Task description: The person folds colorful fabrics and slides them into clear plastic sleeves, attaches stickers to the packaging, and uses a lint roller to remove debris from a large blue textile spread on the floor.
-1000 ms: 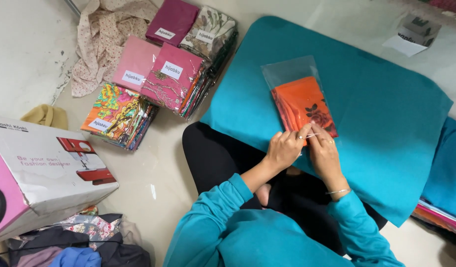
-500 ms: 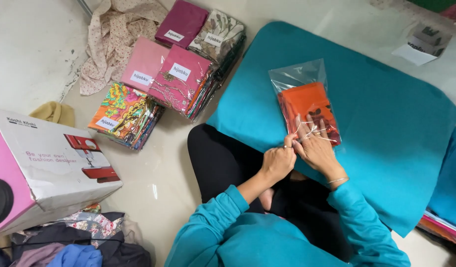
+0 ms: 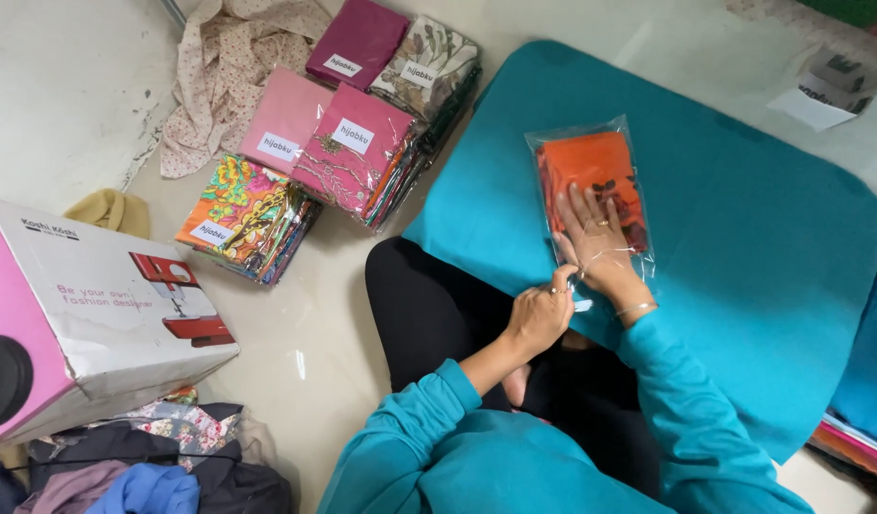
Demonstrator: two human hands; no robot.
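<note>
Seen from above, a clear bag (image 3: 591, 186) holding folded orange cloth (image 3: 591, 176) lies on a teal cushion (image 3: 743, 238). The right hand (image 3: 595, 243) presses flat on it, fingers spread. The left hand (image 3: 541, 314) pinches the bag's near edge.

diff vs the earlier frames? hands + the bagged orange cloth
The right hand moved from pinching the near edge of the clear bag to lying flat on it, pressing the orange cloth down. The left hand stays at the bag's near edge, pinching it. The bag remains on the teal cushion; the stacks of packed cloths and the box have not moved.
</note>
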